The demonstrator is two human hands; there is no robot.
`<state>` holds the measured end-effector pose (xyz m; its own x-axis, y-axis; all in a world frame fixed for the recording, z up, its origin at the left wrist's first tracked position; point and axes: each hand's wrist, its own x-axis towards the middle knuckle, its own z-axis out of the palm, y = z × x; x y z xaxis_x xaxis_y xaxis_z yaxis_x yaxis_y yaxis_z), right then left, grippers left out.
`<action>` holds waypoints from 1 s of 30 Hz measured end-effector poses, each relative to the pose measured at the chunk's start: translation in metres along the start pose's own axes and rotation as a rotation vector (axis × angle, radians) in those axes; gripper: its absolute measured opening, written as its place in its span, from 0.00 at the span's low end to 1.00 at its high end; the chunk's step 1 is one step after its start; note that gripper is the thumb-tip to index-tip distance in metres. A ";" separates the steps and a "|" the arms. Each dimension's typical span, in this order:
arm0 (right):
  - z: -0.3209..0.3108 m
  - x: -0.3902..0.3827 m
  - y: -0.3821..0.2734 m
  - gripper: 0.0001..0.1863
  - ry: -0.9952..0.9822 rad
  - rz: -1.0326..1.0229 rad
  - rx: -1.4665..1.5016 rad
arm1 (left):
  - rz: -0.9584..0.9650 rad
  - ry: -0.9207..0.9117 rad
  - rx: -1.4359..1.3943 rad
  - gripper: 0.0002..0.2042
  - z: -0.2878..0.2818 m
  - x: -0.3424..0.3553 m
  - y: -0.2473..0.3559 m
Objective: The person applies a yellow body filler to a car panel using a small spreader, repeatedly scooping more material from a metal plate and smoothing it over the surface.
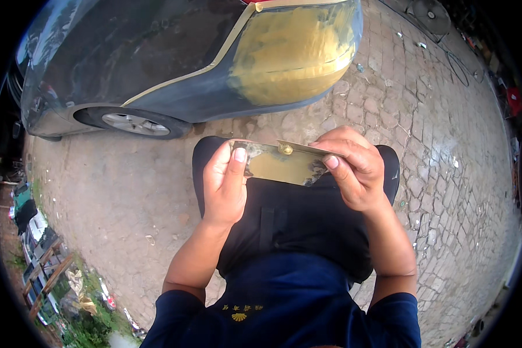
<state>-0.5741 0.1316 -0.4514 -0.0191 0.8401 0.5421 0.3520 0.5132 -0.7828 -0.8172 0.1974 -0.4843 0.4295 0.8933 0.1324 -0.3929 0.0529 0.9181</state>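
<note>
My left hand (226, 184) grips the left end of a flat, thin scraper plate (275, 167), thumb on its top face. Yellow-tan putty is smeared over that face, with dark stains near both ends. Pinched between the thumb and fingers of my right hand (356, 168) is a second thin putty scraper (314, 149), held along the plate's far edge. A small lump of putty (285, 149) sits at the scraper's left end, over the plate. Both tools are above my lap. The right fingers partly hide the scraper's right end.
Ahead stands a dark car (156, 58), its corner coated with a yellow putty patch (296, 55) and edged with masking tape (226, 49). Its wheel (136, 123) rests on the paving (435, 174). A fan (430, 14) stands far right; piled scrap (49, 269) and plants lie left.
</note>
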 end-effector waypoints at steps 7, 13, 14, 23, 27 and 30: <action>-0.015 0.020 0.035 0.07 0.229 0.264 0.133 | 0.063 0.166 -0.273 0.12 -0.030 0.014 0.021; -0.023 0.075 0.073 0.12 0.602 -0.048 -0.236 | -0.013 0.095 -0.304 0.12 -0.036 0.011 0.006; -0.025 0.085 0.076 0.14 0.538 -0.253 -0.622 | -0.028 0.103 -0.317 0.12 -0.036 0.010 0.004; -0.018 0.142 0.102 0.22 0.577 -0.660 -1.228 | -0.102 0.202 -0.326 0.11 -0.045 0.012 -0.005; -0.012 0.146 0.110 0.22 0.591 -0.673 -1.248 | -0.109 0.193 -0.349 0.11 -0.046 0.014 -0.010; -0.010 0.149 0.114 0.22 0.603 -0.672 -1.236 | -0.121 0.204 -0.357 0.11 -0.046 0.016 -0.013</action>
<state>-0.5277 0.3136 -0.4564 -0.2248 0.1686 0.9597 0.9744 0.0377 0.2217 -0.8428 0.2318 -0.5115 0.3345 0.9392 -0.0780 -0.6214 0.2820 0.7309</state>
